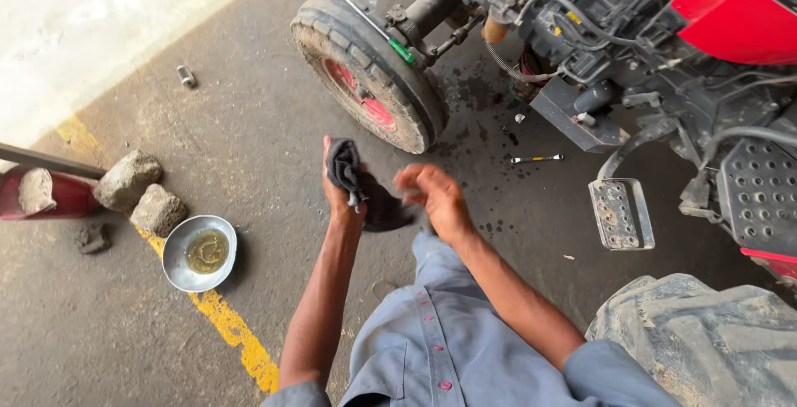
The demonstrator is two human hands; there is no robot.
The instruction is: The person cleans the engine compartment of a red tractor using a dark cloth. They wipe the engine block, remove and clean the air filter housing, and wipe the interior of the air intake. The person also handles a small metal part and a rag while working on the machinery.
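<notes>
My left hand (339, 195) is raised in front of me and closed on a dark grey rag (355, 176), with a small metal part poking out below the fingers. My right hand (433, 195) is just to the right of it, blurred with motion, its fingers curled beside the hanging end of the rag. Whether it touches the cloth is unclear. Both forearms reach out from my grey buttoned shirt (432, 341).
A red tractor (730, 17) stands ahead with its muddy front wheel (369, 71) and a metal footstep (621, 213). A wrench (536, 158) lies on the oil-spotted concrete. At left sit a metal bowl of yellowish liquid (199, 252), several stones (126, 180) and a yellow line (228, 324).
</notes>
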